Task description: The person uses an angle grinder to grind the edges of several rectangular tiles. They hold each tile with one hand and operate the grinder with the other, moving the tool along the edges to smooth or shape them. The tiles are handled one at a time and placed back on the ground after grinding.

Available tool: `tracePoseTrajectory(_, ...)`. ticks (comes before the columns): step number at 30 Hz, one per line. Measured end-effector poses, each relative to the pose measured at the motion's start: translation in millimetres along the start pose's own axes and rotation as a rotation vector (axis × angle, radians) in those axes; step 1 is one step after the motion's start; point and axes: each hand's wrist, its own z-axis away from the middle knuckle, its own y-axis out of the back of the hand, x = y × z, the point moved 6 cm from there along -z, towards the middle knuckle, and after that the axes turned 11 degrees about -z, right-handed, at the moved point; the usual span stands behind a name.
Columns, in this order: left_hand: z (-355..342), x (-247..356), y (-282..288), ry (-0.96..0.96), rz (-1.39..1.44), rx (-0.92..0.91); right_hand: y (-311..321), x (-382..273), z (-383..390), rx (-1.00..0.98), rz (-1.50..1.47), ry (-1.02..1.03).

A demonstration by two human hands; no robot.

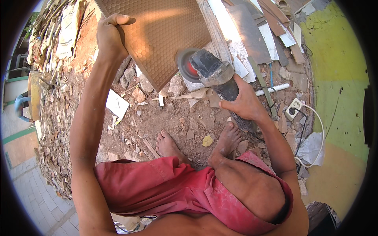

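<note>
My left hand grips the left edge of a brown board with a honeycomb-textured face, held tilted at the top of the view, its thumb over the edge. My right hand is closed on the body of a black, dusty angle grinder. The grinder's round disc, with a red centre, is at the board's lower right edge; I cannot tell whether they touch. My bare feet rest on dirt and rubble below.
Pale and wooden offcuts lie at upper right, beside a white pipe. A socket strip with cables sits right, near a yellow-green painted surface. Rubble covers the left, with a blue curved object beyond.
</note>
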Motion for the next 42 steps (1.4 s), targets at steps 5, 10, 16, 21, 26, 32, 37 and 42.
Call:
tracePoseTrajectory(5,2.4,2.0,-2.7,0.007,0.04,-0.02,0.4,-6.2,-1.5,0.016,0.003,0.017)
tracePoseTrajectory(10,-0.3,-1.3,-0.6,0.001,0.025,-0.03,-0.6,-3.4,-1.5,0.009,-0.009,0.013)
tracePoseTrajectory(16,0.0,0.2,-2.9,-0.014,0.018,-0.029,-0.2,-5.4,-1.4,0.018,0.019,0.004)
tracePoseTrajectory(21,0.8,4.0,-4.9,-0.012,0.037,-0.04,-0.8,-8.0,-4.0,0.025,0.007,0.034)
tracePoseTrajectory(26,-0.5,-0.5,-2.8,0.041,0.072,-0.002,0.8,-1.4,-2.4,0.018,0.03,0.009)
tracePoseTrajectory(32,-3.7,-2.1,0.9,0.03,0.081,0.017,0.8,-7.2,-3.9,0.038,0.06,0.005)
tracePoseTrajectory(37,-10.5,-6.7,8.2,0.024,0.038,0.035,2.3,-0.4,-4.6,0.024,0.081,-0.005)
tracePoseTrajectory(42,-12.4,-9.2,9.8,0.048,0.071,0.013,0.1,-6.2,-7.3,0.044,0.063,0.009)
